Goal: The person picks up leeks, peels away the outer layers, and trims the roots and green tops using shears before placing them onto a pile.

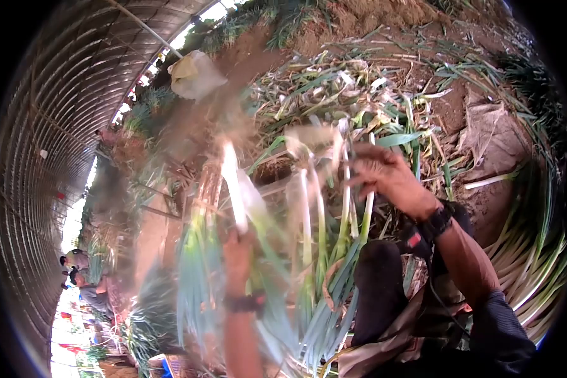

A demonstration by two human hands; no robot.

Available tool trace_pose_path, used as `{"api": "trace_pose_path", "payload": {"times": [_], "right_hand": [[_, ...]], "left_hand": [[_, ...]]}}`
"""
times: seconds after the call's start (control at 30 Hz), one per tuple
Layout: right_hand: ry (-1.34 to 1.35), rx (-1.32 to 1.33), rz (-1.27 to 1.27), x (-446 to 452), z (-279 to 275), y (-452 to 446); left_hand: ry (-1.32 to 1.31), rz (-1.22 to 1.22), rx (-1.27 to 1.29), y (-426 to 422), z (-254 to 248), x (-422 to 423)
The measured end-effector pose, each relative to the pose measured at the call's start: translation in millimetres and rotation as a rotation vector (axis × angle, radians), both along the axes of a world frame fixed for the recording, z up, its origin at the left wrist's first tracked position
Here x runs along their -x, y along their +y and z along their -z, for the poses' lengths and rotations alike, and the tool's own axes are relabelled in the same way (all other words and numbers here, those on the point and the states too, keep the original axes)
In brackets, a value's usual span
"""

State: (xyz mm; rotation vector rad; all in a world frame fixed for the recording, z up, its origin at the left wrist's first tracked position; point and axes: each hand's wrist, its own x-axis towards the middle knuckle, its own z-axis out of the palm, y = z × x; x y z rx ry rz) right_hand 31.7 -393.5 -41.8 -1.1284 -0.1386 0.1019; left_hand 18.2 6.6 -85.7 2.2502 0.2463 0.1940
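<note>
My left hand (238, 252), smeared by motion, is closed around a green onion (234, 189) whose white shank points away from me. Its green leaves trail toward the bottom of the view. My right hand (387, 179) has bent fingers spread apart, with nothing plainly gripped in them. Right by its fingertips are the white ends of several other green onions (320, 208), laid side by side between my hands. Another bunch of green onion leaves (198, 271) lies to the left of my left hand.
Peeled outer leaves (334, 88) form a heap beyond my hands. A large pile of green onions (535, 271) is at the right, near a cloth sack (485, 129). My dark-clad knee (379, 283) is close below. People (93, 293) sit far left under the arched roof (38, 170).
</note>
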Motion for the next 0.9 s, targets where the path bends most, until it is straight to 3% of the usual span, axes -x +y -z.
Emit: {"api": "trace_pose_path", "payload": {"times": [0.03,0.13,0.17,0.3,0.37,0.43,0.47,0.57,0.63,0.7,0.73,0.9], "right_hand": [[-0.035,-0.001,0.069,-11.5,14.8,-8.8],[0.057,0.337,-0.144,-26.1,56.8,-32.2],[0.060,0.520,-0.142,-24.2,69.2,-30.4],[0.179,0.683,-0.013,-22.9,113.1,-16.9],[0.143,0.792,0.049,-24.2,143.4,-17.6],[0.064,0.876,0.069,-27.1,176.7,-15.1],[0.242,0.869,0.013,-21.2,152.0,-8.9],[0.057,1.005,0.084,-27.2,204.4,-4.6],[0.021,1.111,0.185,-30.3,224.3,1.7],[0.073,0.924,0.175,-29.6,209.1,4.5],[0.082,0.897,0.191,-30.8,205.9,6.3],[0.379,0.723,0.072,-42.3,192.3,5.3]], "left_hand": [[-0.009,0.008,-0.070,13.9,24.2,-8.6],[-0.043,0.015,-0.269,37.3,81.5,-27.8],[0.064,-0.013,-0.219,22.5,73.9,-26.5],[0.220,0.025,0.131,-7.0,80.1,-29.6],[0.010,0.134,0.077,11.8,147.8,-51.5],[0.057,0.140,0.193,-14.4,154.5,-49.7],[0.041,0.133,0.099,-23.9,157.1,-44.4],[0.013,0.153,0.019,-43.6,166.7,-34.6],[0.235,0.167,0.165,-76.6,106.5,-21.0],[0.158,0.264,0.232,-78.5,109.8,-13.9],[0.129,0.232,0.140,-63.8,145.1,-18.7],[0.278,0.217,-0.187,-84.3,130.5,-21.8]]}}
